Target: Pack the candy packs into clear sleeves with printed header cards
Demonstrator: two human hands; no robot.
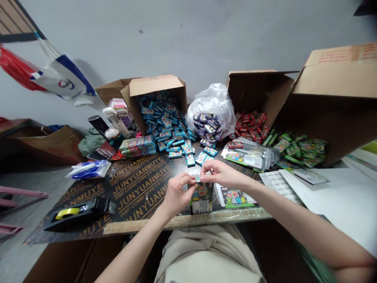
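Under the fingertips stands a dark box (pixel 203 198); at its top, the left hand (pixel 178 192) and right hand (pixel 219 173) pinch a teal bit (pixel 198 179) narrowly. Just beyond the fingers lie blue packs (pixel 190 160); farther off, purple packs (pixel 207 127) fill a bag (pixel 216 98).

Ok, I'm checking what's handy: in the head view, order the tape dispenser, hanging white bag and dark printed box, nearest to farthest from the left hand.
From the left hand:
1. Dark printed box: just to its right.
2. Tape dispenser: left, near the table's front.
3. Hanging white bag: far upper left.
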